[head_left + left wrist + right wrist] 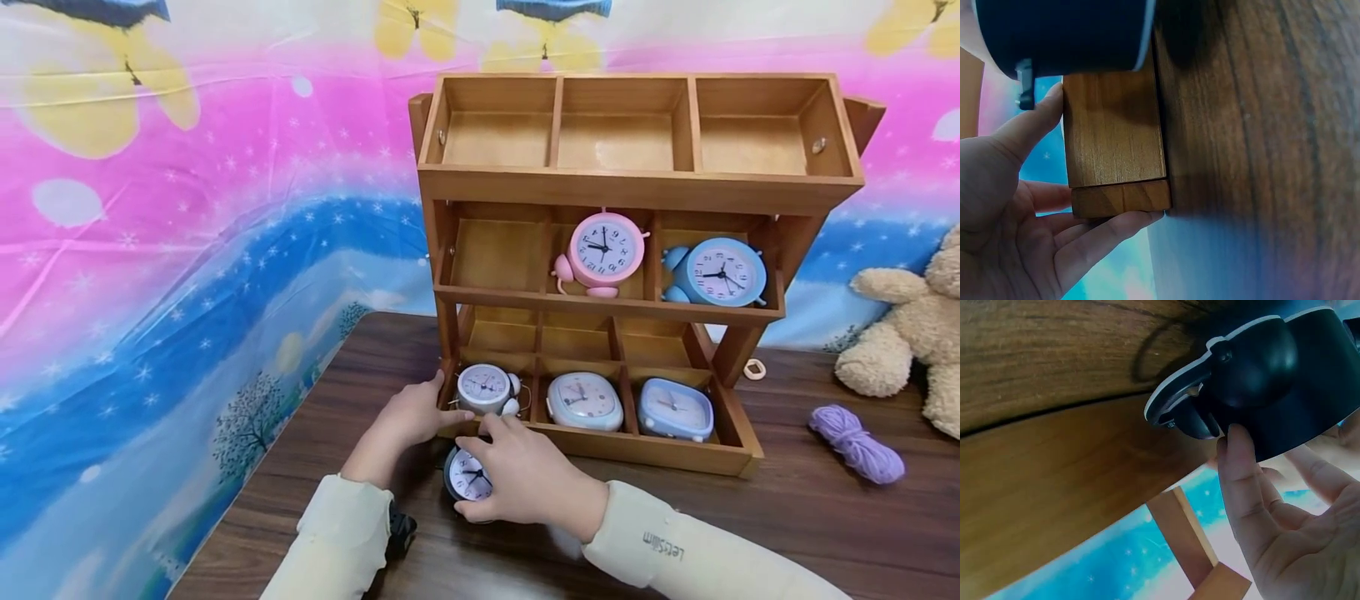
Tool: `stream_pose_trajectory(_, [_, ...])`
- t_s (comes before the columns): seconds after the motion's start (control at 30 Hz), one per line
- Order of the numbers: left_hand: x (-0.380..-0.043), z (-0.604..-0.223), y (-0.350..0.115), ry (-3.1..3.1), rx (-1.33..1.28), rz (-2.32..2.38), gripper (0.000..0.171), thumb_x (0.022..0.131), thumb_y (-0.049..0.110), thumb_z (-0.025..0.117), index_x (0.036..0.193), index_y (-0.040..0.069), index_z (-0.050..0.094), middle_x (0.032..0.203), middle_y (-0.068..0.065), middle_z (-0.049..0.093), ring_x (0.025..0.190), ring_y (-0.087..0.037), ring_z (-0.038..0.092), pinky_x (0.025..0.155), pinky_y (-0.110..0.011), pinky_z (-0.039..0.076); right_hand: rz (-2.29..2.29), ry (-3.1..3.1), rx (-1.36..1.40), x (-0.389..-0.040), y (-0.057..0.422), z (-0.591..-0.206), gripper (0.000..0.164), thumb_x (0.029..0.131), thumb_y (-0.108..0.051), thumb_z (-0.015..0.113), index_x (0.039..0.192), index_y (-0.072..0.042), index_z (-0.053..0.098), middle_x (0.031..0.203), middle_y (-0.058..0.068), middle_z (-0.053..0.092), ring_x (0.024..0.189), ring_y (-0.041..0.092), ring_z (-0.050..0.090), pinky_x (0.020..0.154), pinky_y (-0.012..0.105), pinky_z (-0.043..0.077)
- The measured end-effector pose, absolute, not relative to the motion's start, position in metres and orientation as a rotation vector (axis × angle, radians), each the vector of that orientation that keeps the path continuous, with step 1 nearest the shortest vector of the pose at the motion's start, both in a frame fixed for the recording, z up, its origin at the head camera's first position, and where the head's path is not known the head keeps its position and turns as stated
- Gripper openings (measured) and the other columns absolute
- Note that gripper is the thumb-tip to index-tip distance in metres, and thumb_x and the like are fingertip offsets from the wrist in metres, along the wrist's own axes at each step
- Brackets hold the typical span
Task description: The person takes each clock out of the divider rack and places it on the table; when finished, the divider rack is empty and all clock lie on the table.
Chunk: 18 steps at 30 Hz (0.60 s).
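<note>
My right hand [536,471] holds a black twin-bell alarm clock [467,477] by its sides, just in front of the lowest tier of a wooden shelf [645,190]. In the right wrist view the clock's dark round bells [1257,365] and smooth back show, with fingertips against the casing. At the shelf's front left corner, my left hand [411,414] grips the wood, its thumb along the upper edge and fingers around the end. Close behind both hands, a white twin-bell clock [483,387] lies face up in the bottom left compartment.
A white-and-blue clock [587,402] and a blue-purple clock [677,410] fill the other bottom front compartments. On the middle tier are a pink clock [606,247] and a blue clock [722,273]. Purple yarn [857,444], a small wooden ring [754,369] and a teddy bear [918,333] are at the right.
</note>
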<state>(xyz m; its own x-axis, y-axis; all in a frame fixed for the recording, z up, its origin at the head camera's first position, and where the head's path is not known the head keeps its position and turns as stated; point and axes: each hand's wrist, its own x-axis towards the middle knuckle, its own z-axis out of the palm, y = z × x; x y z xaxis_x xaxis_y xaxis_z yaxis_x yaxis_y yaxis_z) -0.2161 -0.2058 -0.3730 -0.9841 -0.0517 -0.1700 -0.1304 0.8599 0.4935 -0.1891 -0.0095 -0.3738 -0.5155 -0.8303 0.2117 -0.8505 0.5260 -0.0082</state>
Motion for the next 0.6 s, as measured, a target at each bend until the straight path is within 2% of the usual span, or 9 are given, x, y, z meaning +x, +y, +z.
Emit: stream_pose_trajectory(0.6, [-0.2127,-0.3702,-0.2033,2.892,-0.147,0.799,0.090,0.092,0.046,0.069,0.155,0.000,0.026,0.147,-0.025,0.046,0.128,-0.043,0.049,0.102,-0.055,0.042,0.114,-2.613,1.433,-0.1869,-0.0137,-0.3785,0.069,0.082,-0.063,0.069,0.128,-0.012,0.069,0.110,0.008,0.060,0.100,0.022,0.058,0.072,0.032,0.056])
